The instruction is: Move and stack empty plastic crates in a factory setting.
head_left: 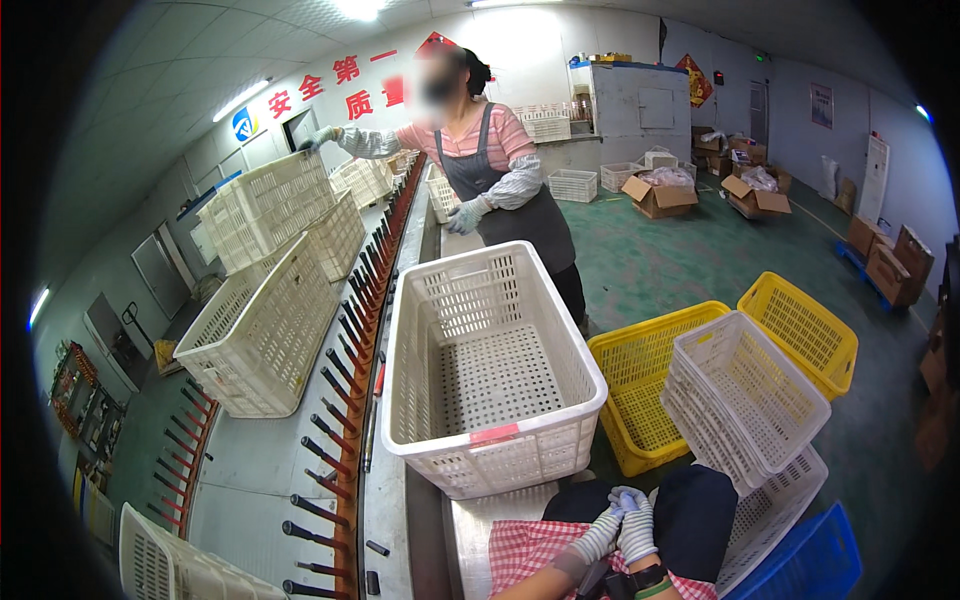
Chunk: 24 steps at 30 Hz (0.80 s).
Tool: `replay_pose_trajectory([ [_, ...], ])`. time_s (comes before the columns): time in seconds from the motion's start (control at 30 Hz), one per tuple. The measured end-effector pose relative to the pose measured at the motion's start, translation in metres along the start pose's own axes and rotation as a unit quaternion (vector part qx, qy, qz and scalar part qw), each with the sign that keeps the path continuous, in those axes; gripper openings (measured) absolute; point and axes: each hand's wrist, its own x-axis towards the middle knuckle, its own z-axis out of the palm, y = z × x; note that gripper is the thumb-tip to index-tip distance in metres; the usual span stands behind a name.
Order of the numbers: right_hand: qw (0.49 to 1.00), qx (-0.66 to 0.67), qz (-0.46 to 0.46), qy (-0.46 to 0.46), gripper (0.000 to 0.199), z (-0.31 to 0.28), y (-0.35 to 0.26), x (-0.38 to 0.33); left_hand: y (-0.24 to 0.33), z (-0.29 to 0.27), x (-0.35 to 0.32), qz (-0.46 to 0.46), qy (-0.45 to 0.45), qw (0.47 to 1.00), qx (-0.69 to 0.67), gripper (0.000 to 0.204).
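My left hand (603, 530) and my right hand (636, 528), both in striped grey-white gloves, rest together over my lap. Their fingers are closed and pressed against each other, and anything between them is hidden. Beneath them are a red-and-white checked apron (525, 548) and dark trousers (695, 510). Just ahead and to the left stands a large white slotted plastic crate (495, 435), with nothing inside and a red mark on its near rim. Neither hand touches it.
On the left, a conveyor with upright dark rods (330, 450) runs away beside white crates (265, 350). A co-worker in a grey apron (520, 225) reaches toward stacked crates (270, 205). Yellow crates (630, 385), stacked white crates (745, 400) and a blue crate (815, 560) stand at right.
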Motion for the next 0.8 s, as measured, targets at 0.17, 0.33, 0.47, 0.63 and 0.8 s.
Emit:
replay_pose_trajectory([
  [0.17, 1.000, 0.003, 0.008, -0.001, 0.014, -0.001, -0.001, 0.001, 0.001, 0.005, -0.005, 0.002, -0.003, 1.000, -0.008, 0.020],
  [0.33, 1.000, 0.003, 0.000, -0.005, 0.015, -0.001, -0.002, -0.001, -0.002, 0.000, 0.000, 0.006, -0.015, 1.000, -0.024, 0.018],
  [0.47, 1.000, 0.002, -0.004, -0.010, 0.015, 0.003, -0.004, -0.005, -0.006, -0.019, 0.012, -0.023, -0.063, 0.996, -0.051, 0.018],
  [0.63, 1.000, 0.001, -0.003, -0.012, 0.015, 0.003, -0.005, -0.006, -0.007, -0.023, 0.012, 0.008, -0.052, 0.999, -0.008, 0.021],
  [0.8, 1.000, 0.000, 0.001, -0.011, 0.015, -0.002, -0.003, -0.003, -0.007, -0.013, 0.010, -0.008, -0.018, 0.999, -0.025, 0.023],
])
